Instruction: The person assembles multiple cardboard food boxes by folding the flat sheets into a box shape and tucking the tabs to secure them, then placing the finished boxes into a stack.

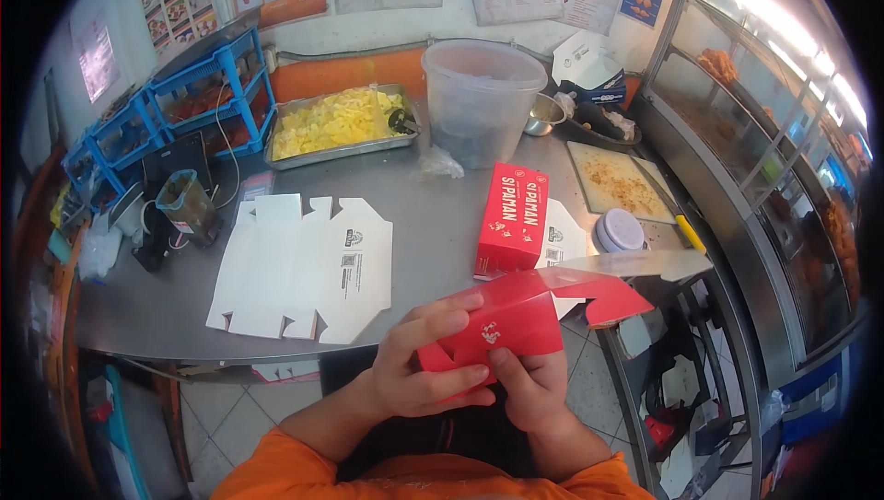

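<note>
Red carton (520, 316) clamped in both grips, left hand (419, 366) and right hand (534, 385)

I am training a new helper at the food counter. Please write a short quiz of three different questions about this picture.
1. True or false: both hands hold the red carton.
2. What lies flat on the steel table, white side up? A) unfolded cartons B) a towel C) a plate
3. Fill in: the metal tray at the back holds ____ coloured food.

Key:
1. True: the left hand and the right hand both grip it, fingers on its flap.
2. A, the unfolded cartons.
3. Yellow.
</note>
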Demonstrator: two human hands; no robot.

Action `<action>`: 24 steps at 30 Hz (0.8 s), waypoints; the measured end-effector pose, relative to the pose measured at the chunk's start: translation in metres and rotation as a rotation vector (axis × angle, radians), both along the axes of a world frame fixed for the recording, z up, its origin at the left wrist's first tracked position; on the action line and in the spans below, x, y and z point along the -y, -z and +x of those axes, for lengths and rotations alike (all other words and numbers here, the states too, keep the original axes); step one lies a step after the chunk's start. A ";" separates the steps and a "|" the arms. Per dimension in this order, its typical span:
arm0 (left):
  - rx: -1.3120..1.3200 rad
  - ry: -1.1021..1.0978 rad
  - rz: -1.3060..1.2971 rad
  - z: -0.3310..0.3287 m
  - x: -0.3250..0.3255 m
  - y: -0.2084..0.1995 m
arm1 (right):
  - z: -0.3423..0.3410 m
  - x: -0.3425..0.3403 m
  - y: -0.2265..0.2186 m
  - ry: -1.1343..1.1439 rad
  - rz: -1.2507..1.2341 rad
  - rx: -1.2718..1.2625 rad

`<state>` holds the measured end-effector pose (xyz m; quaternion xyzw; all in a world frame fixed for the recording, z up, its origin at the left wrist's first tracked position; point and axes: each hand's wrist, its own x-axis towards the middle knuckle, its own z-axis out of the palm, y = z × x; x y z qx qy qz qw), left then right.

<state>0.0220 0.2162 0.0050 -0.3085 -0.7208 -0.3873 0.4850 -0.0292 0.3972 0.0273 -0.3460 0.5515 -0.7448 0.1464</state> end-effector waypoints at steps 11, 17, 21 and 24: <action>-0.115 -0.139 -0.072 0.009 0.012 -0.008 | 0.008 0.015 0.013 -0.072 -0.065 -0.282; -0.050 -0.102 -0.047 0.024 0.011 -0.014 | 0.016 0.016 0.015 0.072 -0.238 -0.165; -0.063 -0.109 -0.079 0.028 0.016 -0.016 | -0.015 -0.007 0.019 0.145 -0.173 -0.095; -0.074 -0.133 -0.142 0.035 0.020 -0.018 | -0.026 -0.013 0.016 -0.010 -0.333 0.279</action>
